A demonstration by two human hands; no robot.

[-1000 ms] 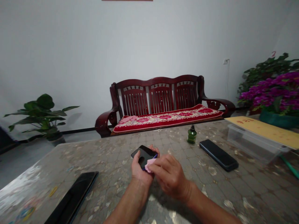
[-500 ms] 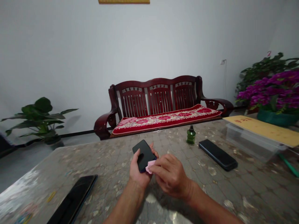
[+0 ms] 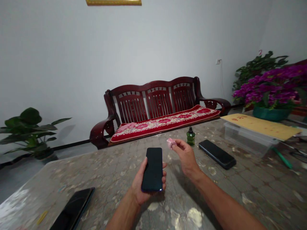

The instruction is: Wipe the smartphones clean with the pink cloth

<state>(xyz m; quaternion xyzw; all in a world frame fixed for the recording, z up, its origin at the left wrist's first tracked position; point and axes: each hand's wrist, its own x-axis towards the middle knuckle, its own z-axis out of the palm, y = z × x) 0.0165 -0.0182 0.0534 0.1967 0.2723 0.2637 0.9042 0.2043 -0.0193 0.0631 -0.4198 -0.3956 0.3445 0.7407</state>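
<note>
Left hand [image 3: 140, 187] curls round a phone [image 3: 153, 169] — right hand [image 3: 187, 157] pinches a pink cloth [image 3: 170, 143].

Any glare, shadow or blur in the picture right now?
Head view: bright glare on the table at lower left; no strong glare on the dark phone in the left hand; soft shadow on the table under the right forearm; left-hand plant slightly soft.
</note>
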